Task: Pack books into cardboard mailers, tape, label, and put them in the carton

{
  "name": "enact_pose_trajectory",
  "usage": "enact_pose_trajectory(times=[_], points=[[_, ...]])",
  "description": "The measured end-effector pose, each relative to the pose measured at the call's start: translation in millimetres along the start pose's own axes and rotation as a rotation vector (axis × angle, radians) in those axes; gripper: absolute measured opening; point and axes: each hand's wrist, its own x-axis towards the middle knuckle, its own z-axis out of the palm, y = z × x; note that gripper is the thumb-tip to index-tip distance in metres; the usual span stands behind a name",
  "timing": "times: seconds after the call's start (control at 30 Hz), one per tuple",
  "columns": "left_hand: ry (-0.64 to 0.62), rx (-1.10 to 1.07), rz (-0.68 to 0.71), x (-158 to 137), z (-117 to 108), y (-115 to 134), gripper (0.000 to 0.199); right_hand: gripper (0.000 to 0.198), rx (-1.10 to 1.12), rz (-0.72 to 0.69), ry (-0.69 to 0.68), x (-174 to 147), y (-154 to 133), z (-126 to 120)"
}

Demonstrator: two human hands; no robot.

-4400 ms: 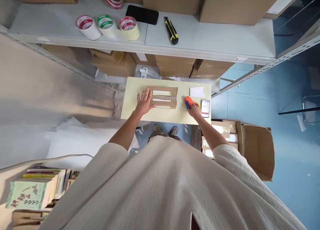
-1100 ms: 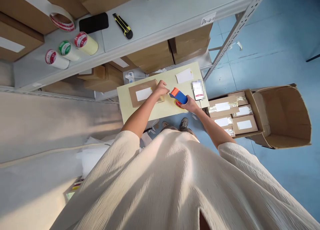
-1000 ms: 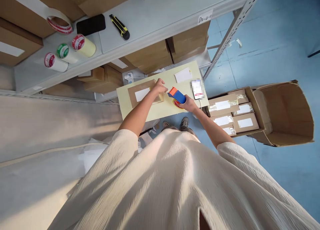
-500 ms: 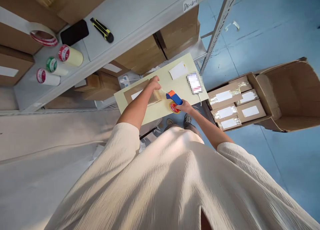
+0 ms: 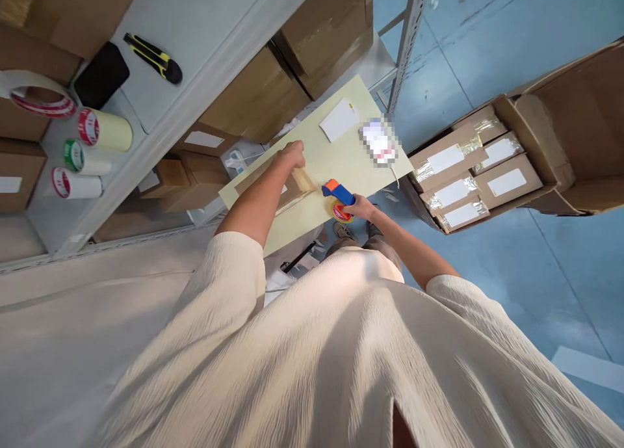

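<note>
My right hand is wrapped around a blue and orange tape dispenser, held over the near edge of the pale yellow board. A red-cored tape roll sits in the dispenser. Across the board, my left hand is at the far right corner of a flat cardboard box, fingers curled and close together; what they grip, if anything, is hidden. Shiny tape shows along the box's right end. My left forearm covers much of the box and its white label.
On the board lie a white paper and a phone with a cable. A large open carton holding several labelled boxes stands right. Tape rolls, a black phone and a utility knife rest on the left shelf.
The thin strand between my left hand and the dispenser no longer shows. My left hand has shifted slightly left to the box corner. The view has turned a little; my right hand still holds the dispenser.
</note>
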Motion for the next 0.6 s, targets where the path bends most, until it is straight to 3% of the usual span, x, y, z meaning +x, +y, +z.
enact_pose_trajectory(times=[0.13,0.27,0.6], points=[[-0.071,0.086,-0.172,1,6,10,0.087,0.037,0.001,-0.007,-0.011,9,10,10],[-0.076,0.168,-0.122,-1,8,18,0.066,0.03,0.007,-0.003,-0.057,21,15,22],[-0.176,0.302,-0.12,2,16,24,0.059,0.03,0.095,0.027,-0.152,24,11,45]])
